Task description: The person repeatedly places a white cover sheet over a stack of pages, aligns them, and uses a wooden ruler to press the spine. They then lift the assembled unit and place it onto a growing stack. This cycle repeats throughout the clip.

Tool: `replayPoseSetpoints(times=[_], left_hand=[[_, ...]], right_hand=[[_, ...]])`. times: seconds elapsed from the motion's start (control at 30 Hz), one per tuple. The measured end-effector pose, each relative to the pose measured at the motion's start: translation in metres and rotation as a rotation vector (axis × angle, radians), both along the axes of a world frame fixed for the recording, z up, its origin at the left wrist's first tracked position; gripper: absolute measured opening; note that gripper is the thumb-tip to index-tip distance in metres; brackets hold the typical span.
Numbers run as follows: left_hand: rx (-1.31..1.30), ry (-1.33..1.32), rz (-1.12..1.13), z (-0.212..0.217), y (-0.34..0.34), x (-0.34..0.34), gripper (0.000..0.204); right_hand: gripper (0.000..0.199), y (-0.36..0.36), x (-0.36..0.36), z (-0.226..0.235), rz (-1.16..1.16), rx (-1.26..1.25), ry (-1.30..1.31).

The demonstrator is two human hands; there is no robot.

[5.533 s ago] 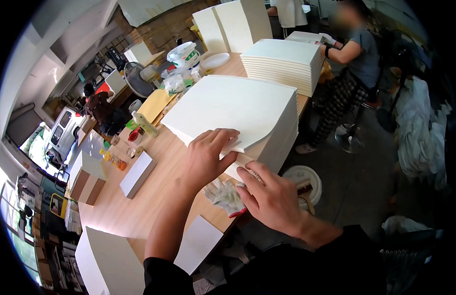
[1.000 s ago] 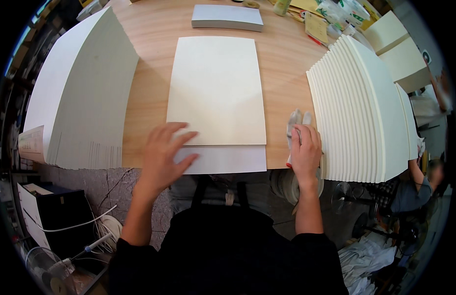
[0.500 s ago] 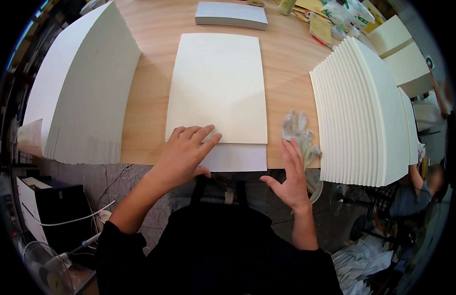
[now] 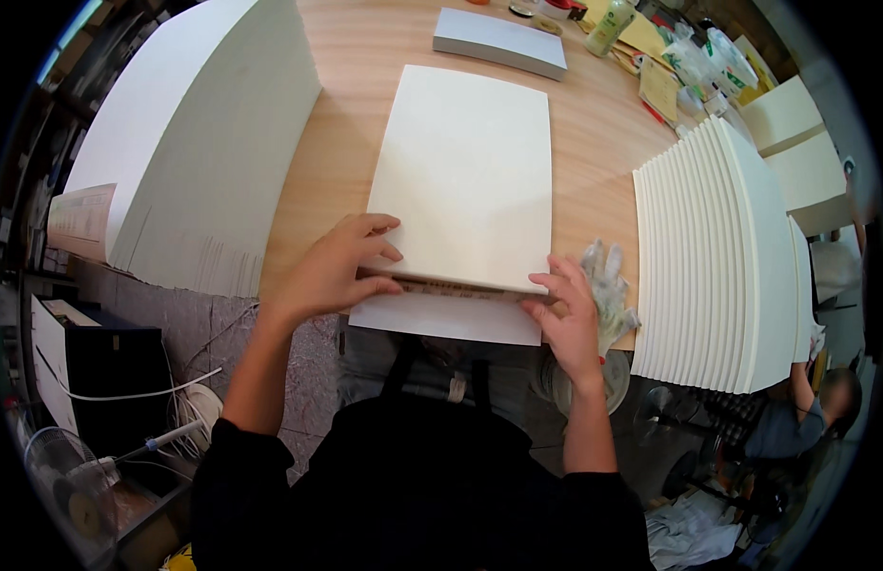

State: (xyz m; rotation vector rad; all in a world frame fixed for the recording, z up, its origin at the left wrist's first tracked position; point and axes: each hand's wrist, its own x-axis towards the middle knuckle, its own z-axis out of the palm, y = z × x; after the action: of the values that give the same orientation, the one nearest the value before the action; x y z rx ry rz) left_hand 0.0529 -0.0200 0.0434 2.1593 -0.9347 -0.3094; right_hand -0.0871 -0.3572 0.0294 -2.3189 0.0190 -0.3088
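Observation:
A cream, book-sized board [image 4: 465, 176] lies in the middle of the table, its near edge raised a little. Under that edge shows a brownish strip [image 4: 456, 289] with print. A white sheet [image 4: 441, 319] sticks out below it toward me. My left hand [image 4: 337, 266] grips the near left corner of the board, fingers on top and thumb at the near edge. My right hand [image 4: 570, 314] pinches the near right corner between fingers and thumb. Beside the right hand lies a soiled white work glove [image 4: 608, 290], partly hidden behind it.
A tall white paper stack [image 4: 222, 143] stands at left. On the right is a pile of cream boards [image 4: 698, 257]. Behind lie a thin white paper block [image 4: 498, 43], a bottle [image 4: 610, 27] and clutter. A person [image 4: 793, 419] is at far right.
Both hands have closed on the board's near corners, and its near edge has risen, baring the printed strip. The whole view has shifted and turned slightly.

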Motion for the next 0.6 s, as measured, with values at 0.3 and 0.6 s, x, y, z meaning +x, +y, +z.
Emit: replayPoseSetpoints(times=[0.3,0.6], left_hand=[[0.030,-0.017,0.112,-0.007,-0.038,0.033,0.030],[0.104,-0.010,0.102,-0.005,-0.042,0.037,0.032]], right_hand=[[0.028,0.007,0.046,-0.009,-0.204,0.045,0.015],[0.031,0.012,0.045,-0.010,-0.217,-0.077,-0.072]])
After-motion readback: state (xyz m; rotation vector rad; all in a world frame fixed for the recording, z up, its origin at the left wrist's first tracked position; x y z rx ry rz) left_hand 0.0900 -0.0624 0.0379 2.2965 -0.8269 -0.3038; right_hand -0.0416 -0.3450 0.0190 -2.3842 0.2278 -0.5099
